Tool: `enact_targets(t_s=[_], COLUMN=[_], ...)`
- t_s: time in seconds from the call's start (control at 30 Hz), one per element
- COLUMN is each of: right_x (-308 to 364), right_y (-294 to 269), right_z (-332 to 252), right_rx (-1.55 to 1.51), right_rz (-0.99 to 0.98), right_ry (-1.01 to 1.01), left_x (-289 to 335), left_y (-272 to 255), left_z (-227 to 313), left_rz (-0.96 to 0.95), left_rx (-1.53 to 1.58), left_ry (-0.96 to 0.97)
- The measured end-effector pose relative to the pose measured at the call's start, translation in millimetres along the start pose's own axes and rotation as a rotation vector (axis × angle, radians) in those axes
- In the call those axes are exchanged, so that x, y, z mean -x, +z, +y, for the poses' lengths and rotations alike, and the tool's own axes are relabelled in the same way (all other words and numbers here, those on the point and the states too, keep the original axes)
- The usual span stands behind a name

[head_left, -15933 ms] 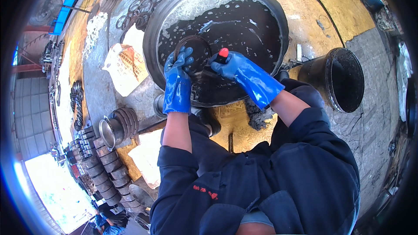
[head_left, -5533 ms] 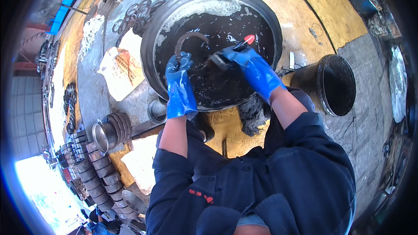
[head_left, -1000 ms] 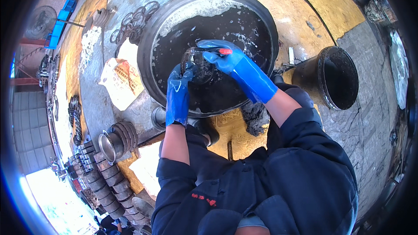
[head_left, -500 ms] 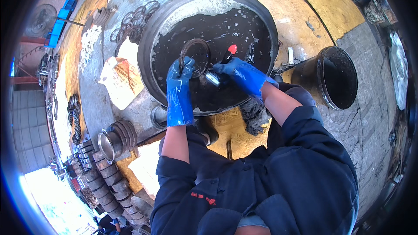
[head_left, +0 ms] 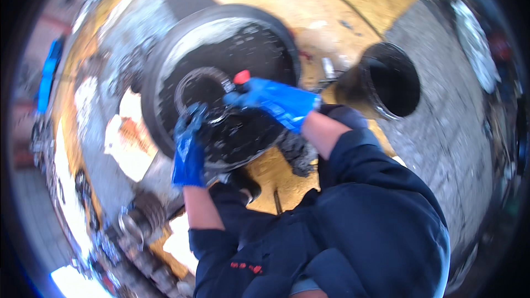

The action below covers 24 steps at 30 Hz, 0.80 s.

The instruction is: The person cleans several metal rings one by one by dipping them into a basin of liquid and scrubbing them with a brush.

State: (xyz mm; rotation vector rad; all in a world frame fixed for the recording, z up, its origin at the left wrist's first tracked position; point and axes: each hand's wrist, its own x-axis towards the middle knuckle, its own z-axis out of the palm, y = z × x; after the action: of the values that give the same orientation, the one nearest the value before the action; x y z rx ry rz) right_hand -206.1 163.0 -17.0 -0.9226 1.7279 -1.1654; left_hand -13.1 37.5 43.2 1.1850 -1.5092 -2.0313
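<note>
Ring (head_left: 204, 70) is over the tub (head_left: 149, 94), nearer its left edge, w/ L hand (head_left: 190, 124) gripping the ring's near side. R hand (head_left: 245, 95) is closed round a red-tipped tool (head_left: 242, 77); prob. best hold both low so drips fall in.

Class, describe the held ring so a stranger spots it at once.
Start at the wide round basin. Over it, the blue-gloved left hand grips a ring. Unlike the red-tipped tool in the right hand, it's an open dark hoop.
</note>
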Motion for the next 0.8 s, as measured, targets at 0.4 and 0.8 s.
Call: enact_targets(t_s=[0.4,0.8], right_x=[-9.6,1.7], right_y=[32.2,34.0], right_z=[-16.8,-20.9], right_rx=[1.021,0.107], right_rz=[-0.079,0.134], right_ry=[-0.18,-0.658], left_x=[-36.4,-15.6], left_y=[-11.2,-18.9], left_z=[-38.3,-29.5], left_rz=[-0.321,-0.133], left_rx=[-1.163,-0.16], left_ry=[0.46,-0.007])
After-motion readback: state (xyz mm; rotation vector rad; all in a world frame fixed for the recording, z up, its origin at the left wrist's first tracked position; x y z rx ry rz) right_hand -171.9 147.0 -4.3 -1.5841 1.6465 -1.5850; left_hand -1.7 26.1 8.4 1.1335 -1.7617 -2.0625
